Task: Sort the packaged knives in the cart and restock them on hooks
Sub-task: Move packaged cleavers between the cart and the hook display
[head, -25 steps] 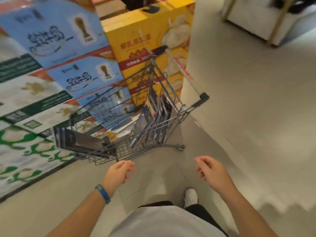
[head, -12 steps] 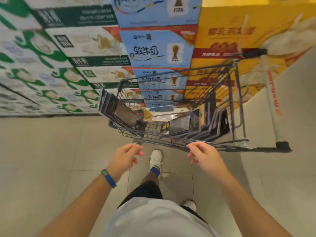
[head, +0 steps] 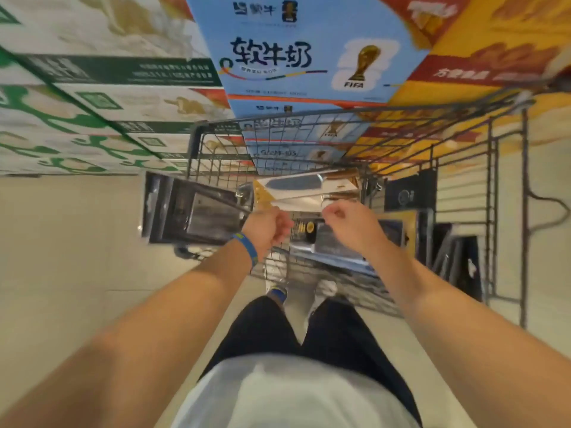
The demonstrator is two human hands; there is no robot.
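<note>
A wire shopping cart stands in front of me, full of packaged knives. A white-carded knife package lies flat on top in the middle. Dark boxed knives stick out over the cart's left end. More dark packages stand on edge at the right. My left hand, with a blue wristband, and my right hand reach over the cart's near rim. Both have curled fingers at the white package's near edge. Blur hides whether either hand grips it.
Stacked cartons fill the wall behind the cart: green-and-white ones at the left, blue milk cartons in the middle, yellow-red ones at the right. Pale tiled floor spreads to the left. My legs and shoes are below the cart.
I have stepped close to the cart. Both hands have moved forward from in front of the rim to over the basket, and their fingers have curled at the white knife package.
</note>
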